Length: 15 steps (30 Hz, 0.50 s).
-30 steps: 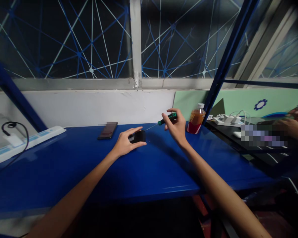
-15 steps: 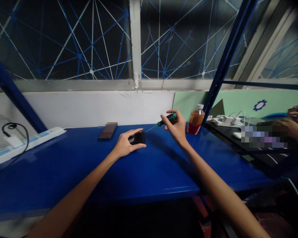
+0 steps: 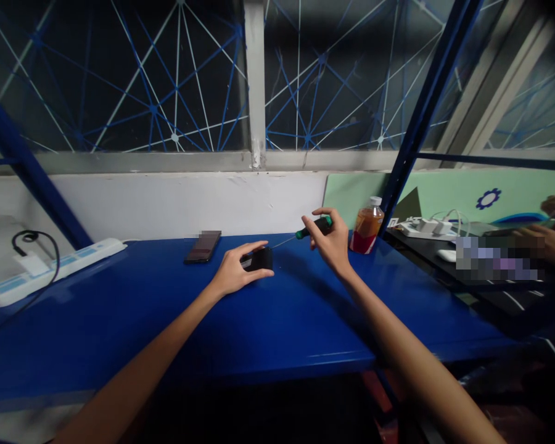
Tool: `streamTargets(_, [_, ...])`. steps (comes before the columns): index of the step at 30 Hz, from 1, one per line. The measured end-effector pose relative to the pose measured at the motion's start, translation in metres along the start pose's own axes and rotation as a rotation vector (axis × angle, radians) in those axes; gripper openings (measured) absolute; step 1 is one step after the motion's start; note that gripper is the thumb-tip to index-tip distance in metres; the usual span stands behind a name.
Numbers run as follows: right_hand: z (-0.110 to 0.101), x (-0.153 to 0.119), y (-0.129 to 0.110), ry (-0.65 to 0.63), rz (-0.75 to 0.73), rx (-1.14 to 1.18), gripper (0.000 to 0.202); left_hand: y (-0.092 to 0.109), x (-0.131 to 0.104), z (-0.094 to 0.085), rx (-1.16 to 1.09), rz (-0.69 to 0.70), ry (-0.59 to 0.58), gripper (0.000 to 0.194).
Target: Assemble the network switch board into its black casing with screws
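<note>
My left hand [image 3: 235, 269] is closed around a small black box-shaped object [image 3: 261, 259], thumb on its near side and fingers on its far side, low over the blue table [image 3: 259, 327]. What kind of object it is I cannot make out. In my right hand [image 3: 332, 243] is a screwdriver [image 3: 312, 228] with a green and black handle, gripped between thumb and fingers. Its thin metal shaft slants down to the left, and the tip meets or nearly meets the right end of the black object.
A phone [image 3: 203, 246] lies behind my left hand. At the far left is a white power strip [image 3: 74, 265] with a plugged-in charger and black cable. A drink bottle [image 3: 367, 227] stands right of my right hand. Another person's hand [image 3: 548, 242] shows at the far right.
Both hands keep their grips on the black object and the screwdriver, almost unmoved. The view has shifted slightly. The other person's hand at the far right has changed position.
</note>
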State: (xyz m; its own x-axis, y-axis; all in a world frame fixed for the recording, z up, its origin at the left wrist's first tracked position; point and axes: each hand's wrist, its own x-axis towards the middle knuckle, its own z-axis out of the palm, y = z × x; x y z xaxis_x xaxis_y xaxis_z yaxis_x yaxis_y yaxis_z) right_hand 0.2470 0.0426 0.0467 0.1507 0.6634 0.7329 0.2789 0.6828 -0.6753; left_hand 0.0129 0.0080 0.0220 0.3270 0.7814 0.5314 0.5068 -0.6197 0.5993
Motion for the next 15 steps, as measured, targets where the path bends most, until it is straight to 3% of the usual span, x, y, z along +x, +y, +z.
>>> streamTargets(8, [-0.0001,0.002,0.0047,-0.149,-0.011,0.232,0.032,0.0,-0.0001,-0.0009,-0.007,-0.006,0.012,0.061])
streamTargets(15, [0.0015,-0.0003,-0.0004,-0.018,0.002,0.008,0.027,0.0017,-0.0005,-0.0006,-0.014,0.001,0.015,0.059])
